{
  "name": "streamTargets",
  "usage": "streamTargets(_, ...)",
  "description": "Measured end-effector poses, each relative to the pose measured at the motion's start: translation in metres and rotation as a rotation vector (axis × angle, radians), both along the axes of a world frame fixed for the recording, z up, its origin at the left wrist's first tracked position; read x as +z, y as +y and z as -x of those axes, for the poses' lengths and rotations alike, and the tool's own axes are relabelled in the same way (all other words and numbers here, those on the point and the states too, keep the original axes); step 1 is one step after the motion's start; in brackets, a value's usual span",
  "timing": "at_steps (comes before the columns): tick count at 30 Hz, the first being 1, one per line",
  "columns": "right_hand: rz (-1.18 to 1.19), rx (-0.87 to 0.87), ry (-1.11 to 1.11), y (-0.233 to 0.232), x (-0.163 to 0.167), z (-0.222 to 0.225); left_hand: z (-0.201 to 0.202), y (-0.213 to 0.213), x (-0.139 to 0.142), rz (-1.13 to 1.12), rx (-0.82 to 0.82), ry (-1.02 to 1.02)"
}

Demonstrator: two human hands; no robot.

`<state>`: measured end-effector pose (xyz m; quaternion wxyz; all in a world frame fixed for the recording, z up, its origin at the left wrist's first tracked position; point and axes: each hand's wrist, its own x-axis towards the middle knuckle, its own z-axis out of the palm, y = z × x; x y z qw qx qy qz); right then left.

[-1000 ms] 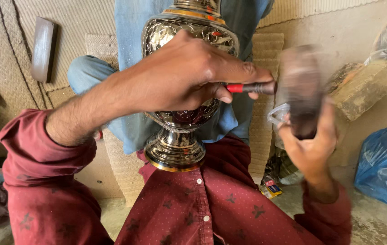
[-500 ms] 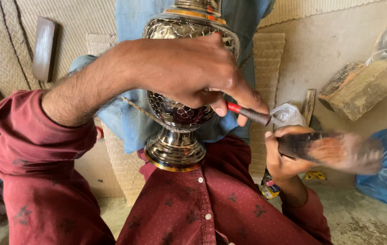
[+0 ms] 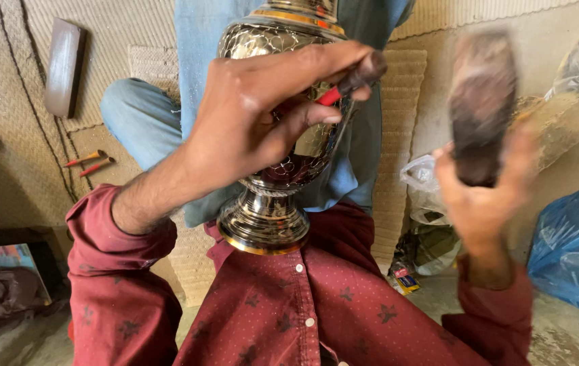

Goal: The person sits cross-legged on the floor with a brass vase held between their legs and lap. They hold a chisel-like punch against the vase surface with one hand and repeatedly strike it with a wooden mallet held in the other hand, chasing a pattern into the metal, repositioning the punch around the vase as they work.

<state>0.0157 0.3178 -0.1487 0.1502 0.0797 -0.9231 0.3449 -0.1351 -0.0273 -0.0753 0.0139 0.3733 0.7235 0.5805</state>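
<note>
Holding: the left hand (image 3: 255, 129) was closed round a thin tool with a red handle (image 3: 347, 85), its fingers curled tight and the tool's dark upper end sticking out past the thumb toward 2 o'clock.
Vase: a shiny engraved metal vase (image 3: 272, 169) stood upright between the person's knees, its round foot resting against the dark red shirt (image 3: 303, 305); the left hand lay across its belly, touching it, and the tool ran down against its right side.
Right hand: the right hand (image 3: 483, 196), at 3 o'clock from the vase and well apart from it, was gripped round the lower end of a dark wooden mallet (image 3: 483, 102); both were blurred, so the exact set of the fingers could not be told.
Around: a person in blue clothes (image 3: 167, 122) sat behind the vase at 12 o'clock.
Floor: two small red-handled tools (image 3: 89, 163) lay at 9 o'clock on the woven mat (image 3: 25, 135); a dark wooden block (image 3: 64, 66) lay at 10 o'clock.
Right edge: a blue plastic bag (image 3: 574, 247) sat at 4 o'clock.
</note>
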Motion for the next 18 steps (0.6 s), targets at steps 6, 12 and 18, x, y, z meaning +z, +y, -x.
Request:
streamTargets(6, 0.305, 0.031, -0.165, 0.005, 0.048, 0.027, 0.004, 0.002, -0.005, 0.008, -0.05, 0.034)
streamTargets(12, -0.16, 0.225, -0.167, -0.019, 0.104, 0.082, -0.007, 0.0, -0.006, 0.028, 0.02, 0.01)
streamTargets(18, -0.214, 0.298, -0.304, -0.013, 0.118, 0.097, -0.025, 0.005, -0.014, 0.028, 0.215, 0.011)
